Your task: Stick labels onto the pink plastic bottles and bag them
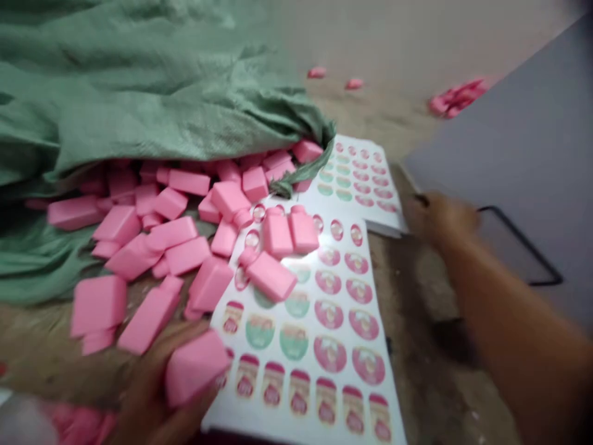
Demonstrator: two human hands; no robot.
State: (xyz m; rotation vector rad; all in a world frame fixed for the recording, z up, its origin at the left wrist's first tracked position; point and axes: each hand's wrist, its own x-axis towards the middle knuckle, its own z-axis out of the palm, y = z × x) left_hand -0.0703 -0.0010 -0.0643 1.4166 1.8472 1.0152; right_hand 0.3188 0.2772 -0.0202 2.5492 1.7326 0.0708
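Pink plastic bottle [197,368] clenched in my left grip [151,395], beside the printed label sheet [306,364]. My right grip [440,219], blurred near a second sheet [356,173]: state unclear.

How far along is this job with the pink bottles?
Early, it seems. Done: no bottle in view clearly shows a label. In hand: the left hand grips a bottle; the blurred right hand is by the upper sheet. Left: the pile spilling from the green sack, and the lower sheet, still full of labels.
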